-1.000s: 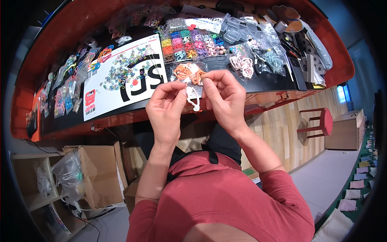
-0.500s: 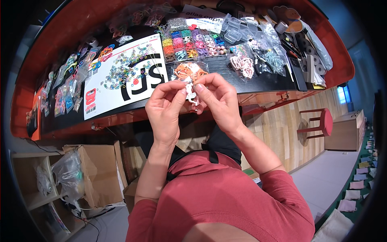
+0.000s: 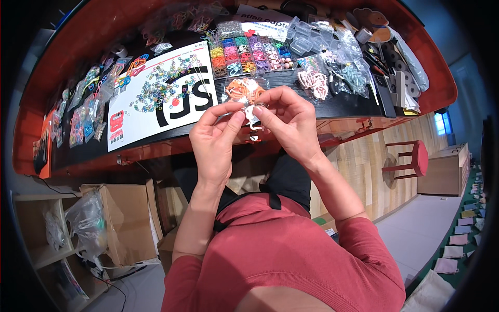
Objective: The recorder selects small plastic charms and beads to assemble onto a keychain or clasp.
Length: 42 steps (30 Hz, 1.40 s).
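Observation:
My left hand [image 3: 214, 139] and my right hand [image 3: 291, 125] meet over the front edge of the black table. Between their fingertips is a small white strand of linked pieces [image 3: 253, 120], its lower end dangling. Both hands pinch its top, thumb against forefinger. A small dark ring-like part shows at my right fingertips, too small to make out fully. Just beyond the fingers lies a clear bag of orange and white pieces [image 3: 240, 89]. Behind it stands a divided clear box [image 3: 244, 56] of colourful small clips and links.
A white sheet [image 3: 130, 136] strewn with small coloured rings lies at left, beside several small bags of parts [image 3: 83, 125]. Bags of pink links [image 3: 313, 86] and blue-green links [image 3: 353, 79], empty clear cases [image 3: 304, 37] and paper rolls [image 3: 409, 86] are at right. A red stool [image 3: 420, 159] stands beyond.
My right hand has shifted slightly right and up, its fingers more bent over the top of the white strand. The strand's dangling end has swung and its lower tip is more exposed.

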Available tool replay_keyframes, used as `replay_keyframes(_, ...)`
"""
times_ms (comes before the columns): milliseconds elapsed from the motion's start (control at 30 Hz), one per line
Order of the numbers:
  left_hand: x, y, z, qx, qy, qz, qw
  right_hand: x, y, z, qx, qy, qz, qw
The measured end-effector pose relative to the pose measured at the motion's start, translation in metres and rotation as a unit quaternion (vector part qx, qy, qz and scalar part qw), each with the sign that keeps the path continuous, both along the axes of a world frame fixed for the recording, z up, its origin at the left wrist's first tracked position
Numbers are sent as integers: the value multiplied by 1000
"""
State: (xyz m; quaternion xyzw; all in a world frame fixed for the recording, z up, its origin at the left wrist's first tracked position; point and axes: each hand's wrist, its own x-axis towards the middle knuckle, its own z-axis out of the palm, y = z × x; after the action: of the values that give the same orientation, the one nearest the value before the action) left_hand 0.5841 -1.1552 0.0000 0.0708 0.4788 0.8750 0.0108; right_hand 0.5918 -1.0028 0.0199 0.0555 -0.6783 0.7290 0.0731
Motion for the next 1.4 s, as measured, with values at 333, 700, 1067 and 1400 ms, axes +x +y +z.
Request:
replay_keyframes(333,0,3,1,-16,-10,10,1000,-1,3,-11,45,0,-16,999)
replay_keyframes(700,-3,-3,-3,27,-55,-11,998,-26,39,-30,435,99,-155,881)
replay_keyframes(1067,-5,-7,-5,86,-82,-50,992,6,1,6,-13,-26,46,999)
replay_keyframes(1400,-3,-7,-1,59,-104,-40,992,3,2,-5,60,27,60,996)
